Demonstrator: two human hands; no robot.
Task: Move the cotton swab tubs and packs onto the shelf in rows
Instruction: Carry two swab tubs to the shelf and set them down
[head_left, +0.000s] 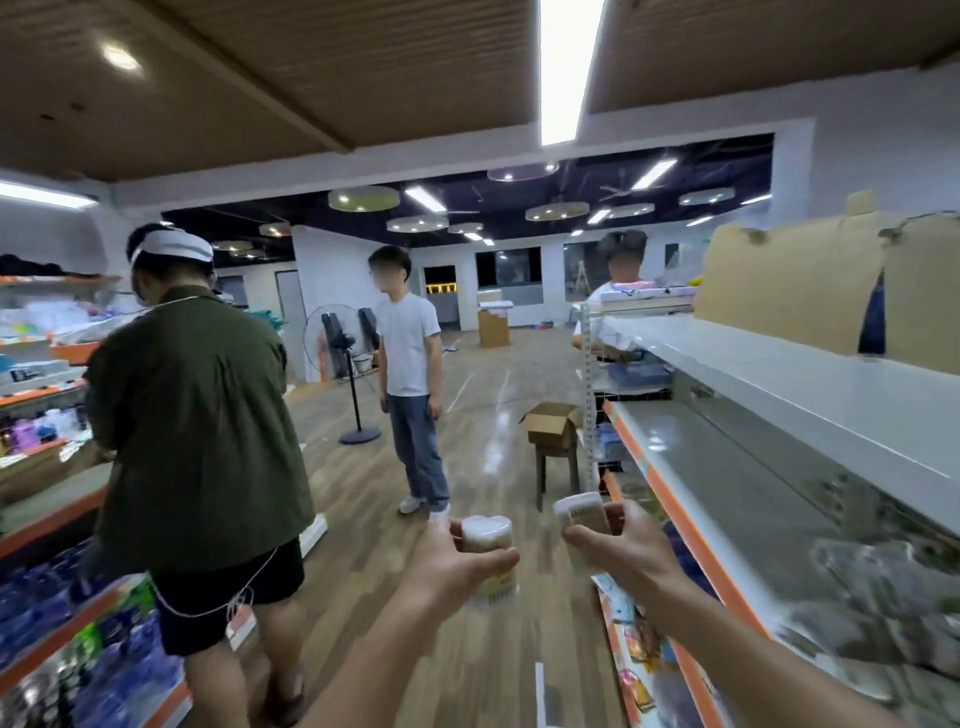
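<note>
STEP: carrying | L hand (451, 564) grips clear round cotton swab tub (487, 540), lower centre | R hand (621, 553) grips 2nd clear tub (581, 514) | NEXT: turn to grey metal shelf w/ orange edge (691, 457) at right, set tubs in row

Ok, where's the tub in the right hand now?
In the head view, the right hand holds its tub low centre-right, beside the orange-edged shelf, right of the left hand's tub.

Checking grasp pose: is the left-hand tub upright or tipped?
Upright. The tub stands lid up in the left hand, fingers curled around it.
</note>
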